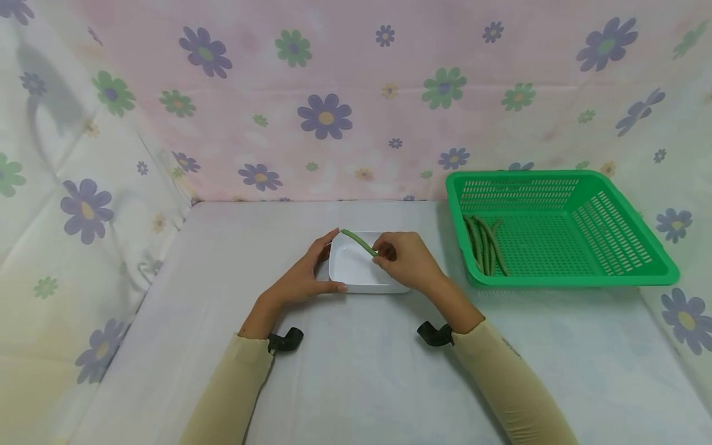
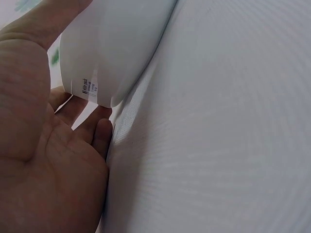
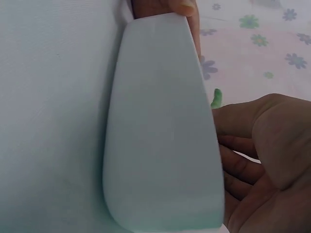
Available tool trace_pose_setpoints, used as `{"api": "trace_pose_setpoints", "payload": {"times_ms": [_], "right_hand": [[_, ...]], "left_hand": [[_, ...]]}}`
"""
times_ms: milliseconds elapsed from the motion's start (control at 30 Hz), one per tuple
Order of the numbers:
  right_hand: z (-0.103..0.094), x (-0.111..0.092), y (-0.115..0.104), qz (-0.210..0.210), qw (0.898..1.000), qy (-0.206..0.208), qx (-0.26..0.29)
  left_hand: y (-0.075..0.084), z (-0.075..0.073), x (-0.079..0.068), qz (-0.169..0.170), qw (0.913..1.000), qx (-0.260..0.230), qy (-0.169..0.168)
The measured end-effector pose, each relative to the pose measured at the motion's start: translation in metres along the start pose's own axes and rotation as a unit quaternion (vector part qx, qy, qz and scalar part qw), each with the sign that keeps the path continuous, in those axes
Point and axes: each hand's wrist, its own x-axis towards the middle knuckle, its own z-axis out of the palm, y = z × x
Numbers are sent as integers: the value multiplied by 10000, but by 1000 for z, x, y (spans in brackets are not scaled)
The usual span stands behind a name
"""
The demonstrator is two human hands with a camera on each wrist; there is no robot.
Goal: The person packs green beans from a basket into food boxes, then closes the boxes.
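A shallow white rectangular dish (image 1: 356, 272) sits on the table in the middle of the head view. My left hand (image 1: 303, 272) grips its left end, thumb along the front side and fingers round the back corner. The left wrist view shows the dish's outer wall (image 2: 107, 43) with small printed lettering. Over the dish, my right hand (image 1: 408, 256) pinches a long green bean (image 1: 358, 241) near one end; its other end points up and left to the dish's back corner. In the right wrist view only the tip of the bean (image 3: 216, 98) shows past the dish.
To the right stands a green plastic basket (image 1: 556, 281) with slotted walls. Several green beans (image 1: 489, 247) lie along its left side. White cloth (image 1: 356, 371) covers the table, and flowered cloth (image 1: 356, 154) hangs behind and at both sides.
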Motion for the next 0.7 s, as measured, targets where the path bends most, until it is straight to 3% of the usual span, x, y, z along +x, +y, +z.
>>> {"api": "trace_pose_setpoints", "payload": {"times_ms": [400, 700], "right_hand": [[10, 3, 1, 296, 9980, -150, -547], [15, 5, 0, 233, 9951, -81, -955]], "left_hand": [[1, 0, -1, 39, 10000, 11, -68], [0, 0, -1, 83, 9999, -73, -76]]}}
